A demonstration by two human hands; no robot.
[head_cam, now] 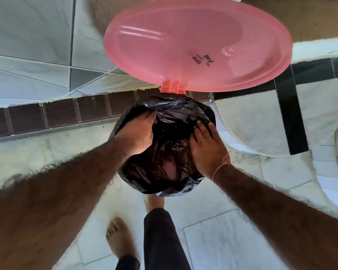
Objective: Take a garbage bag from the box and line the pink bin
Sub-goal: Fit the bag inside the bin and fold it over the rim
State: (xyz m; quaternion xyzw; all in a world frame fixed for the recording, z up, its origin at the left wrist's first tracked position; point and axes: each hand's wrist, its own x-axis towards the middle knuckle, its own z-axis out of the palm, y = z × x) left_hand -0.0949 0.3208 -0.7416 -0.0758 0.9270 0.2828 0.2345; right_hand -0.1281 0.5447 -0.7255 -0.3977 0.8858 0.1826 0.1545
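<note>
View from above: the bag (pixel 164 152), thin black film, is seated in the bin, whose body it hides entirely; only the pink lid (pixel 197 43) shows, hinged open at 12 o'clock and standing up past the rim. The bag's mouth is folded outward over the rim all the way round, with creased slack bunched at 12 and at 6 o'clock. My left hand (pixel 137 133) reaches in from 9 o'clock, palm down, fingers curled together over the film at roughly 11 o'clock; the tips are buried in folds, so I cannot tell whether they pinch it or only press. My right hand (pixel 207 151) lies at 3 o'clock, fingers spread flat and pressing the film against the inner wall. A thin thread circles that wrist. My foot (pixel 154 199) sits at 6 o'clock, touching the base or just beside it, probably on a pedal. The film judges as very light, limp and slick, liable to slide back off the rim and to tear if a nail drags; best taken at the folded hem, a broad pinch at opposite sides, and pulled down evenly. The box is out of view.
</note>
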